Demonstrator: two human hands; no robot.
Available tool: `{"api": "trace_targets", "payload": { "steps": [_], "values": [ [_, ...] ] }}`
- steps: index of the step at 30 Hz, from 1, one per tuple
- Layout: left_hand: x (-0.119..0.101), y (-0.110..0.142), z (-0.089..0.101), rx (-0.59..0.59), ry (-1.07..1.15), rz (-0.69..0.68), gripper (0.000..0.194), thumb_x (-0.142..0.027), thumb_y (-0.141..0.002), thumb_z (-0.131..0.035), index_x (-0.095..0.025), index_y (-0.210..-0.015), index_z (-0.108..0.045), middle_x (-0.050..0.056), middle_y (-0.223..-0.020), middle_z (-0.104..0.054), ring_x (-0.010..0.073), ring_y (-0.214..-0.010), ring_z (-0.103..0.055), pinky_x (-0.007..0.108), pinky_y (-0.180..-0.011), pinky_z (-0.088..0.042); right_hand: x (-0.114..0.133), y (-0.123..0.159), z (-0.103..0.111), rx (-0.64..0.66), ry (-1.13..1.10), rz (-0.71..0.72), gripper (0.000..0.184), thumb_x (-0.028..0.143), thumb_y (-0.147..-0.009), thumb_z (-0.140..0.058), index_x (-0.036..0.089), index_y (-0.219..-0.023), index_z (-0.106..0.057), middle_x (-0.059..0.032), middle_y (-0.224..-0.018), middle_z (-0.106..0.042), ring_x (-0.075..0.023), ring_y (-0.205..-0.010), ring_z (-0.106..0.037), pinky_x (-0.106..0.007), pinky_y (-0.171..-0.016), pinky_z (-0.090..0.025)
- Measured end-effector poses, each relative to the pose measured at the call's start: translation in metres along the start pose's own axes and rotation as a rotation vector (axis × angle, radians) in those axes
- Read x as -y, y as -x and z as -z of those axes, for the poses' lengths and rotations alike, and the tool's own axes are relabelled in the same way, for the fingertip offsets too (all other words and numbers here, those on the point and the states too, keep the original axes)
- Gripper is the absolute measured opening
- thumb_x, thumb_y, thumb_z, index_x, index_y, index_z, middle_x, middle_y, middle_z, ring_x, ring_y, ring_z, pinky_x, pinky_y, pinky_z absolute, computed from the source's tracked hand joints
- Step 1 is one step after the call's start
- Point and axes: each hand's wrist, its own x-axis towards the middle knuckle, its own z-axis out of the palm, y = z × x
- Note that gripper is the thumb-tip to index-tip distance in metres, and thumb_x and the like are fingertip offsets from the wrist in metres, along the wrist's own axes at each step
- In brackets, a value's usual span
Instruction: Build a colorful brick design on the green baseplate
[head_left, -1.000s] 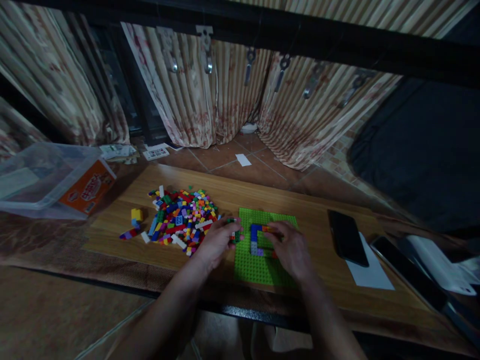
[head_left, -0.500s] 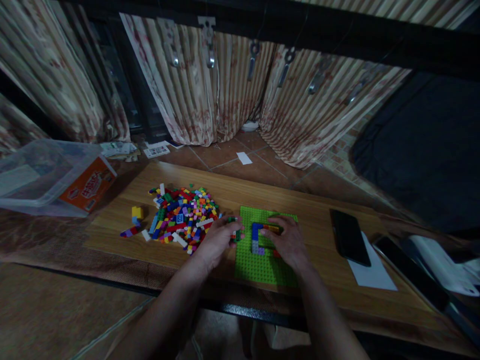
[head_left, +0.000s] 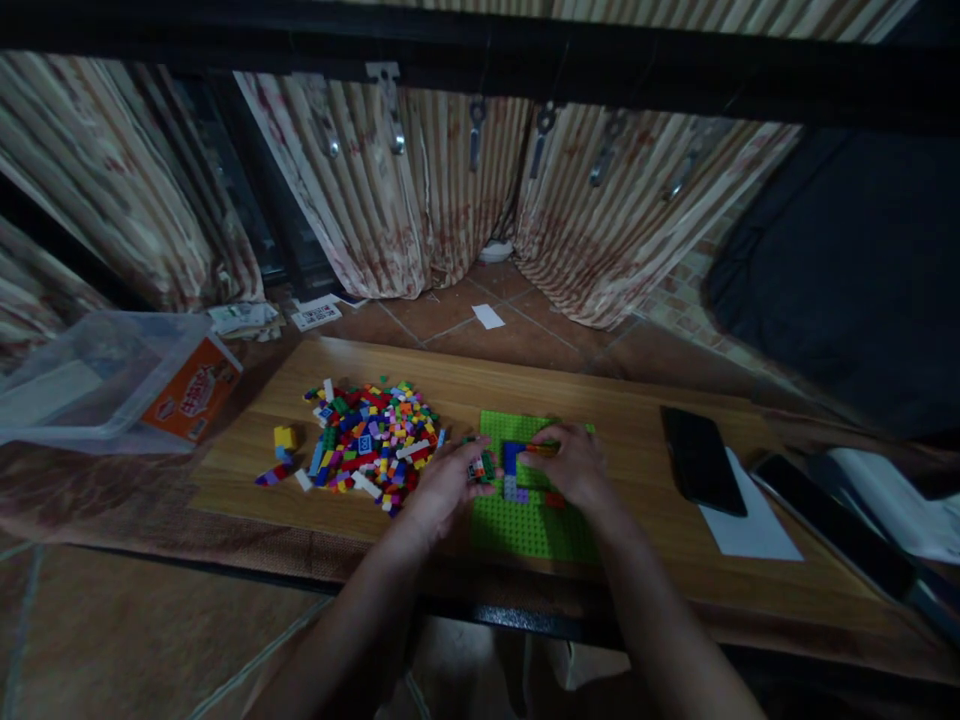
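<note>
My left hand (head_left: pixel 444 482) is closed around a few small toy bricks (head_left: pixel 481 466), green, white and red, at the left edge of a green baseplate (head_left: pixel 510 538). On the plate, blue bricks (head_left: pixel 513 456) form a corner, with a grey-blue brick (head_left: pixel 511 488) and a purple brick (head_left: pixel 523 496) below. An orange-red brick (head_left: pixel 555 499) lies to their right, by my right wrist. My right hand (head_left: pixel 576 464) pinches at an orange-yellow brick (head_left: pixel 541 450) beside the blue corner; its fingers partly cover it.
A heap of mixed toy bricks (head_left: pixel 375 445) lies left of the plate, with a yellow brick (head_left: pixel 285 439) apart from it. Farther left stands a clear plastic bin (head_left: pixel 112 370). To the right are a black phone (head_left: pixel 701 460), white paper (head_left: pixel 757 520) and another dark device (head_left: pixel 832 525).
My right fingers have shifted slightly over the orange-yellow brick, with the thumb drawn closer to it. My left hand keeps its bricks, turned a little. The whole view has tilted slightly.
</note>
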Motion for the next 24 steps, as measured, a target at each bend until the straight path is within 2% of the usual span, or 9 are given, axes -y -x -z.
{"api": "trace_targets", "payload": {
  "steps": [6, 9, 11, 12, 14, 17, 21, 24],
  "values": [
    [0.001, 0.004, -0.004, 0.068, 0.080, 0.045, 0.017, -0.023, -0.080, -0.059, -0.013, -0.093, -0.064, 0.008, -0.078, -0.068, 0.0146, -0.065, -0.065, 0.028, -0.061, -0.055, 0.008, 0.004, 0.001, -0.051, -0.048, -0.042, 0.025, 0.046, -0.068, -0.069, 0.024, -0.080, -0.070, -0.0083, -0.099, -0.061, -0.0295, -0.101, -0.052, -0.051, -0.086, -0.040],
    [0.002, 0.001, -0.003, 0.068, 0.117, 0.062, 0.017, -0.024, -0.080, -0.058, -0.012, -0.092, -0.064, 0.009, -0.079, -0.068, 0.0165, -0.068, -0.067, 0.029, -0.063, -0.056, 0.017, 0.008, 0.010, -0.120, -0.208, 0.021, 0.025, 0.043, -0.074, -0.066, 0.022, -0.087, -0.069, -0.0078, -0.099, -0.063, -0.0256, -0.100, -0.054, -0.047, -0.090, -0.041],
    [0.002, -0.001, -0.003, 0.063, 0.151, 0.067, 0.017, -0.024, -0.080, -0.058, -0.012, -0.091, -0.064, 0.009, -0.079, -0.069, 0.0171, -0.069, -0.067, 0.029, -0.064, -0.056, 0.027, 0.014, 0.020, -0.140, -0.356, 0.121, 0.024, 0.040, -0.078, -0.064, 0.023, -0.094, -0.068, -0.0067, -0.102, -0.062, -0.0225, -0.101, -0.055, -0.043, -0.092, -0.042],
    [0.002, -0.001, -0.003, 0.067, 0.167, 0.065, 0.016, -0.023, -0.080, -0.059, -0.012, -0.090, -0.064, 0.009, -0.079, -0.069, 0.0171, -0.070, -0.067, 0.029, -0.064, -0.056, 0.034, 0.018, 0.024, -0.116, -0.420, 0.186, 0.024, 0.039, -0.079, -0.065, 0.024, -0.097, -0.067, -0.0061, -0.105, -0.061, -0.0215, -0.103, -0.055, -0.041, -0.093, -0.042],
    [0.002, -0.001, -0.004, 0.084, 0.195, 0.054, 0.013, -0.020, -0.079, -0.058, -0.013, -0.087, -0.065, 0.008, -0.078, -0.069, 0.0165, -0.070, -0.067, 0.026, -0.062, -0.055, 0.047, 0.027, 0.031, 0.016, -0.496, 0.318, 0.030, 0.037, -0.077, -0.068, 0.028, -0.105, -0.066, -0.0046, -0.110, -0.060, -0.0203, -0.105, -0.055, -0.039, -0.093, -0.044],
    [0.000, 0.001, -0.005, 0.102, 0.208, 0.049, 0.012, -0.018, -0.078, -0.056, -0.012, -0.083, -0.066, 0.007, -0.074, -0.068, 0.0154, -0.068, -0.066, 0.021, -0.055, -0.051, 0.061, 0.038, 0.032, 0.135, -0.473, 0.411, 0.035, 0.033, -0.076, -0.071, 0.030, -0.110, -0.064, -0.0036, -0.110, -0.060, -0.0203, -0.105, -0.055, -0.038, -0.090, -0.046],
    [-0.003, 0.006, -0.003, 0.140, 0.201, 0.067, 0.017, -0.029, -0.080, -0.061, -0.013, -0.083, -0.065, 0.005, -0.071, -0.066, 0.0145, -0.065, -0.064, 0.020, -0.050, -0.048, 0.063, 0.040, 0.025, 0.108, -0.419, 0.458, 0.029, 0.029, -0.080, -0.067, 0.031, -0.109, -0.065, -0.0031, -0.107, -0.063, -0.0202, -0.101, -0.056, -0.038, -0.087, -0.047],
    [-0.003, 0.008, -0.001, 0.220, 0.175, 0.016, 0.026, -0.035, -0.071, -0.073, -0.013, -0.080, -0.065, 0.004, -0.075, -0.065, 0.0128, -0.067, -0.063, 0.019, -0.052, -0.047, 0.061, 0.038, 0.023, 0.081, -0.399, 0.517, 0.031, 0.026, -0.082, -0.064, 0.030, -0.113, -0.063, -0.0034, -0.111, -0.063, -0.0206, -0.103, -0.056, -0.039, -0.089, -0.047]
  ]
}}
